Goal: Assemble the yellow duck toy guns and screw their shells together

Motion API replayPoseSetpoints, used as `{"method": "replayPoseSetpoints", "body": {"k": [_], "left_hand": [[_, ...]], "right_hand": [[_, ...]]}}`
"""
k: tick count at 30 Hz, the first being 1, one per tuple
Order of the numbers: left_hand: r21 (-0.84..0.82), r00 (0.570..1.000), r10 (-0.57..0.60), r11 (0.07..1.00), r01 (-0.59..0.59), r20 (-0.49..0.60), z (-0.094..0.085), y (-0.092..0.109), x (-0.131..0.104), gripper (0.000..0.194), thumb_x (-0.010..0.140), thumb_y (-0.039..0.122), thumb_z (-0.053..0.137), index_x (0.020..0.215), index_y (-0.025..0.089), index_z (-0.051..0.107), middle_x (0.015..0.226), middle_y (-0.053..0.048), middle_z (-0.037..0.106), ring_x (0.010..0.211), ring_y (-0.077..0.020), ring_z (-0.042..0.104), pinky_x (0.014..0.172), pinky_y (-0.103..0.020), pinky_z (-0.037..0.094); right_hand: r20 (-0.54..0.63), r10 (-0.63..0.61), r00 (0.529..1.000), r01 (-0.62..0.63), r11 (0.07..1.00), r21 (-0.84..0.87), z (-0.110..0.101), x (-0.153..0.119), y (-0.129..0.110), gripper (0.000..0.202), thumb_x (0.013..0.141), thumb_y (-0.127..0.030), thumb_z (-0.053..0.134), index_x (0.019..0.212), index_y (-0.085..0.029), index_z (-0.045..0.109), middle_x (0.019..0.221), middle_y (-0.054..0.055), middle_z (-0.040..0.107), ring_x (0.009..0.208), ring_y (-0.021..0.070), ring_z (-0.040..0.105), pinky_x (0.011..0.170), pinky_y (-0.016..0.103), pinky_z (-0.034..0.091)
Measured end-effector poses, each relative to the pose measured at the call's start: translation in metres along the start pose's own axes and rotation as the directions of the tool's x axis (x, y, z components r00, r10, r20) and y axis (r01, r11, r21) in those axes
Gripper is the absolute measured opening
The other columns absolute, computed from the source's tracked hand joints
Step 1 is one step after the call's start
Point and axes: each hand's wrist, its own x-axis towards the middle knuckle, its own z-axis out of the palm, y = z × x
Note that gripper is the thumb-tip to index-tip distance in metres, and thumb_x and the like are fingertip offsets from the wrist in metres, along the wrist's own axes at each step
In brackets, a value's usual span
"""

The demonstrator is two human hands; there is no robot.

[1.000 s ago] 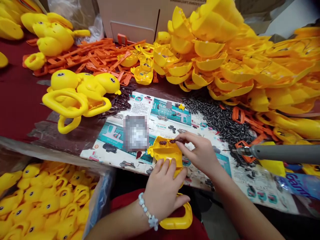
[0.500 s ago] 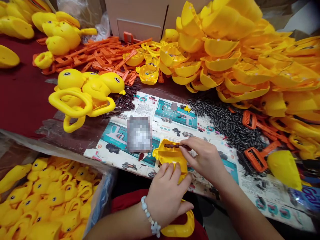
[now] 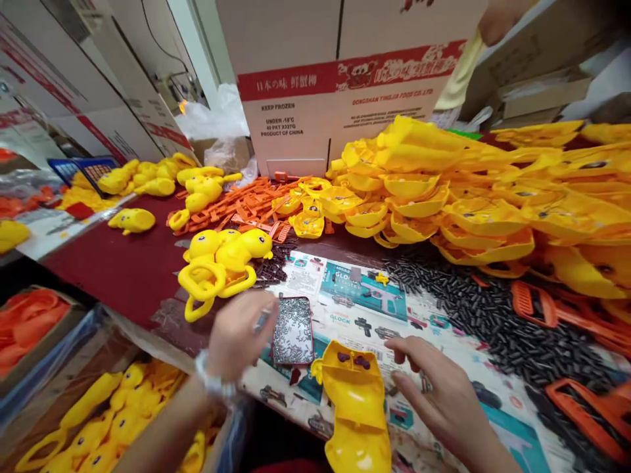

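Head view: the left hand (image 3: 241,335) is a blur, fingers curled, with something small and greyish by the fingertips, and I can't tell if it's actually gripped. Metal bits in the tray (image 3: 312,348) sit just beside those fingers. Right hand (image 3: 438,387) is half open, thumb and index apart, with a small shiny thing tucked in behind them. The yellow shell (image 3: 357,394) lies between both hands, just off the right fingertips, untouched, brown parts (image 3: 363,362) inside its far end.
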Motion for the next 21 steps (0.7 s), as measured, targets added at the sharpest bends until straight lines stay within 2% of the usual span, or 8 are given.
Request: {"method": "replayPoseSetpoints", "body": {"k": [1, 3, 5, 8, 11, 13, 17, 21], "left_hand": [[0.159, 0.97, -0.201, 0.971, 0.18, 0.135, -0.007, -0.015, 0.036, 0.019, 0.087, 0.023, 0.052, 0.095, 0.018, 0.068, 0.101, -0.007, 0.072, 0.099, -0.0199, 0.066, 0.093, -0.031, 0.05], [0.245, 0.925, -0.296, 0.94, 0.237, 0.24, -0.004, -0.037, 0.107, 0.02, 0.083, 0.023, 0.057, 0.097, 0.017, 0.07, 0.101, -0.008, 0.072, 0.099, -0.0247, 0.066, 0.093, -0.035, 0.049], [0.296, 0.879, -0.37, 0.912, 0.282, 0.302, 0.017, -0.047, 0.164, 0.015, 0.078, 0.024, 0.066, 0.09, 0.015, 0.07, 0.096, -0.008, 0.072, 0.099, -0.0267, 0.066, 0.091, -0.036, 0.049], [0.331, 0.821, -0.479, 0.864, 0.379, 0.31, 0.061, -0.048, 0.199, 0.023, 0.082, 0.029, 0.067, 0.097, 0.011, 0.066, 0.106, -0.01, 0.068, 0.103, -0.0243, 0.062, 0.093, -0.045, 0.047], [0.266, 0.808, -0.527, 0.845, 0.464, 0.264, 0.088, -0.047, 0.194, 0.026, 0.088, 0.032, 0.062, 0.102, 0.011, 0.063, 0.108, -0.009, 0.065, 0.103, -0.0219, 0.061, 0.094, -0.046, 0.047], [0.177, 0.824, -0.532, 0.846, 0.503, 0.197, 0.086, -0.05, 0.186, 0.024, 0.088, 0.031, 0.062, 0.102, 0.011, 0.062, 0.105, -0.009, 0.065, 0.102, -0.0222, 0.062, 0.094, -0.046, 0.047], [-0.109, 0.858, -0.514, 0.853, 0.511, -0.002, 0.038, -0.057, 0.167, 0.034, 0.083, 0.018, 0.063, 0.115, 0.01, 0.055, 0.102, -0.01, 0.067, 0.092, -0.0208, 0.064, 0.086, -0.04, 0.052], [-0.425, 0.829, -0.541, 0.789, 0.444, -0.139, 0.001, -0.039, 0.106, 0.05, 0.082, 0.019, 0.058, 0.127, 0.01, 0.038, 0.099, -0.01, 0.067, 0.072, -0.0145, 0.065, 0.063, -0.028, 0.056]], "right_hand": [[-0.017, 0.025, 1.0, -0.025, 1.0, -0.001, -0.003, -0.001, 0.001, 0.018, 0.095, -0.032, 0.042, 0.103, -0.02, 0.053, 0.076, 0.003, 0.058, 0.068, 0.0136, 0.059, 0.058, 0.024, 0.049], [-0.037, 0.063, 0.997, -0.064, 0.998, -0.014, -0.005, -0.002, 0.002, 0.016, 0.095, -0.031, 0.044, 0.1, -0.02, 0.054, 0.08, 0.004, 0.06, 0.071, 0.0146, 0.06, 0.061, 0.025, 0.05], [-0.043, 0.077, 0.996, -0.078, 0.997, -0.019, -0.004, -0.002, 0.002, 0.015, 0.094, -0.031, 0.045, 0.099, -0.02, 0.054, 0.082, 0.004, 0.061, 0.073, 0.0157, 0.06, 0.062, 0.027, 0.05], [-0.03, 0.081, 0.996, -0.081, 0.997, -0.018, -0.001, -0.001, 0.002, 0.014, 0.095, -0.028, 0.044, 0.099, -0.02, 0.054, 0.081, 0.003, 0.062, 0.072, 0.0157, 0.061, 0.061, 0.027, 0.051], [-0.027, 0.065, 0.998, -0.065, 0.998, -0.023, 0.001, -0.002, 0.001, 0.015, 0.095, -0.026, 0.042, 0.101, -0.019, 0.053, 0.081, 0.003, 0.062, 0.073, 0.016, 0.061, 0.061, 0.027, 0.05], [-0.028, 0.059, 0.998, -0.06, 0.998, -0.021, 0.001, -0.004, -0.001, 0.015, 0.096, -0.026, 0.042, 0.101, -0.019, 0.053, 0.081, 0.003, 0.061, 0.074, 0.0163, 0.061, 0.062, 0.028, 0.051], [-0.001, 0.049, 0.999, -0.049, 0.999, 0.019, 0.0, -0.007, -0.006, 0.013, 0.095, -0.026, 0.043, 0.102, -0.019, 0.052, 0.082, 0.003, 0.061, 0.076, 0.0161, 0.061, 0.065, 0.028, 0.051], [0.018, 0.036, 0.999, -0.038, 0.997, 0.072, -0.001, -0.007, -0.012, 0.014, 0.095, -0.023, 0.041, 0.102, -0.02, 0.053, 0.085, 0.003, 0.062, 0.077, 0.0152, 0.061, 0.067, 0.028, 0.051]]}}
